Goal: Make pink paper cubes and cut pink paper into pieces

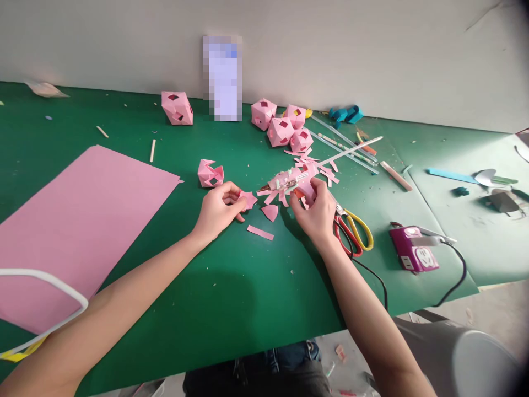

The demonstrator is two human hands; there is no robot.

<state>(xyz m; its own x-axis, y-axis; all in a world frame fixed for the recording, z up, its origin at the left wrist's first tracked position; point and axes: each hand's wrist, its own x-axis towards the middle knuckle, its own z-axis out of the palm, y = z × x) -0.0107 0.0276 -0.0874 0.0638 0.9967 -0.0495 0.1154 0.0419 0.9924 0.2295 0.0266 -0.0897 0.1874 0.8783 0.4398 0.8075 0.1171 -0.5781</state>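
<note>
Five pink paper balls (279, 135) look done, one open shell (205, 173) seems half-built. My left fingers (237, 207) pinch a paper piece (249, 199), right fingers (319, 188) curl round the glue gun (294, 180).

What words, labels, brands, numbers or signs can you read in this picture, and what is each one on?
None can be read for certain.
White label on the glue gun: print too small to read.
Upright panel at the back of the table: pixelated, nothing legible.
Purple socket box: any markings too small or blurred to read.
</note>
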